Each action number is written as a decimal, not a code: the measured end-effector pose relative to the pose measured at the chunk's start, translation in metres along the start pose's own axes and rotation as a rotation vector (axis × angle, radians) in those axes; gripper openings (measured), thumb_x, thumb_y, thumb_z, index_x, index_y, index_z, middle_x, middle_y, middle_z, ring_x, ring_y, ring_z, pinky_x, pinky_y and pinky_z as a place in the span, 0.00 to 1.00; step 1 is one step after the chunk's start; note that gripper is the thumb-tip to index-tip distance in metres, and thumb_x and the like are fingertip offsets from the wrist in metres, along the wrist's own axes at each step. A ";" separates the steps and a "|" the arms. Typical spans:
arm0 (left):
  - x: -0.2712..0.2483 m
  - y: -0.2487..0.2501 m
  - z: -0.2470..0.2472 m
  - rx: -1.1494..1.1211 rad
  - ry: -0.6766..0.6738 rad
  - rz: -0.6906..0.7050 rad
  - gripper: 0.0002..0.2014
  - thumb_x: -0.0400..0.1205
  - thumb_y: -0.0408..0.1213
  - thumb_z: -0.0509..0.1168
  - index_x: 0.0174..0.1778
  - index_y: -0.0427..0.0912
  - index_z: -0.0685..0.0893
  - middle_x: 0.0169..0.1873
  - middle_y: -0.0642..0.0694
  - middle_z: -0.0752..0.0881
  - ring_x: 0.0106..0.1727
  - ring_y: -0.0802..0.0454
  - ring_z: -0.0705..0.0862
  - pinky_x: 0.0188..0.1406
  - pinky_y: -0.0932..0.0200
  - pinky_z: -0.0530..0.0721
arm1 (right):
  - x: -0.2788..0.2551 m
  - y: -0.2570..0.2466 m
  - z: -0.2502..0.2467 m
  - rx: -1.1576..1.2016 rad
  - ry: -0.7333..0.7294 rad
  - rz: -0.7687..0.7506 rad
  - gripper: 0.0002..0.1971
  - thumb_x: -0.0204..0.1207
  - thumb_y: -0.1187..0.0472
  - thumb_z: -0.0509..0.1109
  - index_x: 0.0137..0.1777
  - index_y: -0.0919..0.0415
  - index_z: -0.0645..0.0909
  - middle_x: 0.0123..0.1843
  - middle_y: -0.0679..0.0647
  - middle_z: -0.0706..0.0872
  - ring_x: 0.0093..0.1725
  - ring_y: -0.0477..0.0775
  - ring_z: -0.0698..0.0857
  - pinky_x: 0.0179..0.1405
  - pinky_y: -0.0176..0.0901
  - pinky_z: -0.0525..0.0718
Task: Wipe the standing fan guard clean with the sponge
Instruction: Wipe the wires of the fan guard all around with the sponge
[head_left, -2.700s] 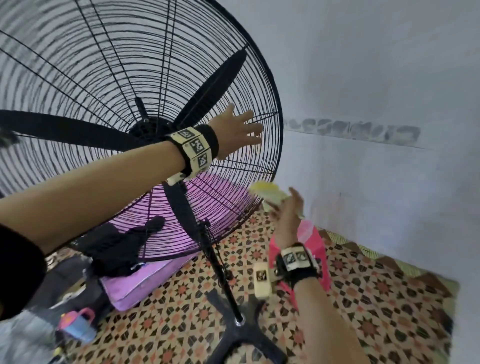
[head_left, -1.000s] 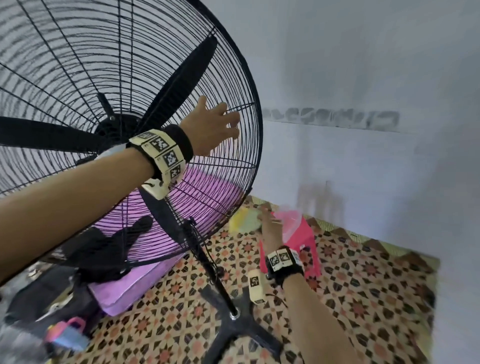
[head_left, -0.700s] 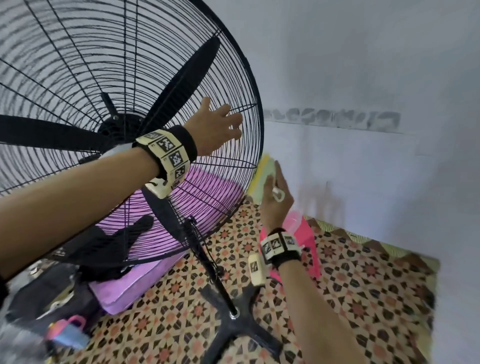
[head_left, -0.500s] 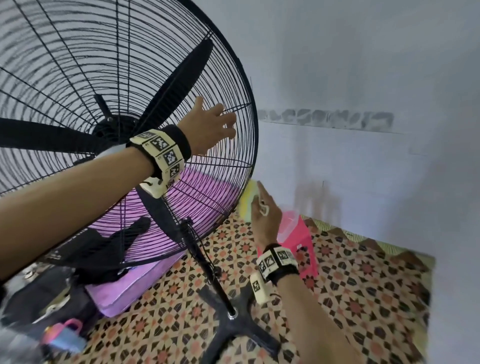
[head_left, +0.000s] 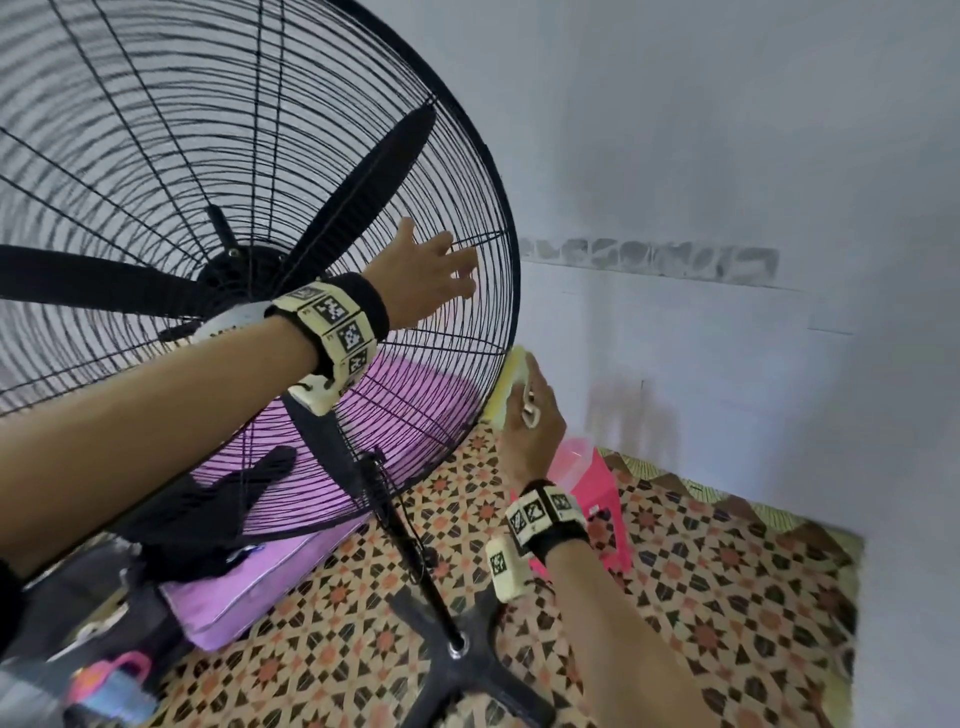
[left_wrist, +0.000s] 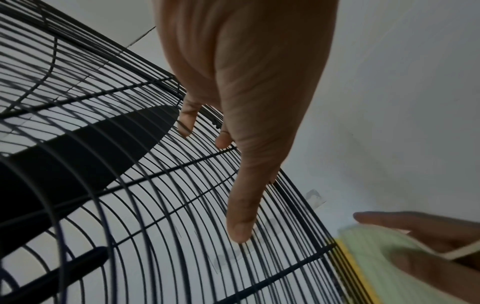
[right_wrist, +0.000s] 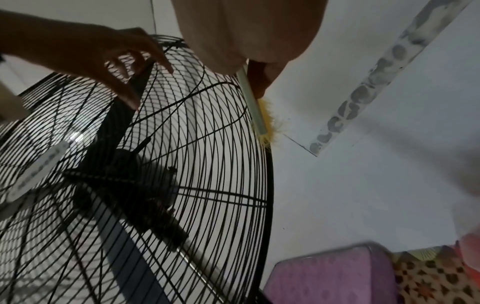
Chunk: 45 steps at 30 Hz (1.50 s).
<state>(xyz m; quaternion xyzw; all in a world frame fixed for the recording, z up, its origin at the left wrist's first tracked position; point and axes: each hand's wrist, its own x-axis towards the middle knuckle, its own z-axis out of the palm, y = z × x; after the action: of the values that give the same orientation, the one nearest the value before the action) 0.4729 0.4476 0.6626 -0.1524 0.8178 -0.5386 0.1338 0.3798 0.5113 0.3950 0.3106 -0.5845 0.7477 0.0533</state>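
The black wire fan guard (head_left: 156, 130) fills the left of the head view, with black blades (head_left: 363, 171) behind it. My left hand (head_left: 447, 270) rests on the guard's right part, fingers straight and spread, fingertips (left_wrist: 240, 230) touching the wires. My right hand (head_left: 530, 395) grips a yellow-green sponge (head_left: 511, 374) and presses it against the guard's outer rim, below and to the right of the left hand. The sponge (left_wrist: 376, 257) lies flat on the rim wires. In the right wrist view only the sponge's edge (right_wrist: 255, 111) shows under the palm.
A white wall (head_left: 727, 156) stands close behind the fan's right rim. A pink stool (head_left: 587, 483) sits under my right hand on the patterned floor (head_left: 701, 597). The fan's pole and cross base (head_left: 462, 670) stand in front. Behind the guard lie a purple cushion (head_left: 249, 587) and black cloth (head_left: 208, 519).
My right hand has moved the sponge up and down by the guard's lower right rim; it now sits higher than half a second ago. My left hand has stayed on the guard.
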 end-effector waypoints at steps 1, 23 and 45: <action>0.000 0.001 0.000 -0.004 -0.001 0.000 0.39 0.82 0.47 0.75 0.87 0.58 0.63 0.87 0.48 0.59 0.83 0.41 0.65 0.77 0.26 0.73 | 0.002 0.003 0.003 -0.006 -0.007 -0.001 0.20 0.90 0.52 0.63 0.81 0.46 0.75 0.70 0.51 0.88 0.57 0.46 0.90 0.61 0.49 0.89; 0.004 -0.003 0.000 -0.106 0.008 -0.004 0.38 0.81 0.44 0.77 0.86 0.59 0.67 0.86 0.50 0.61 0.83 0.44 0.65 0.79 0.27 0.68 | 0.077 -0.019 -0.029 0.935 0.066 1.007 0.04 0.88 0.67 0.61 0.57 0.62 0.78 0.34 0.50 0.86 0.30 0.31 0.85 0.31 0.23 0.81; -0.007 -0.034 0.030 -0.064 -0.019 -0.228 0.40 0.85 0.54 0.69 0.90 0.61 0.56 0.91 0.49 0.50 0.90 0.36 0.53 0.82 0.17 0.56 | 0.075 -0.022 0.011 0.718 0.172 1.026 0.05 0.81 0.62 0.70 0.44 0.61 0.84 0.44 0.56 0.88 0.41 0.50 0.88 0.24 0.33 0.83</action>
<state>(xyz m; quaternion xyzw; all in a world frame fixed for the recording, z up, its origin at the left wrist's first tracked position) 0.4941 0.4125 0.6822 -0.2537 0.8107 -0.5224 0.0745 0.3336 0.4870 0.4548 -0.0718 -0.3656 0.8498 -0.3728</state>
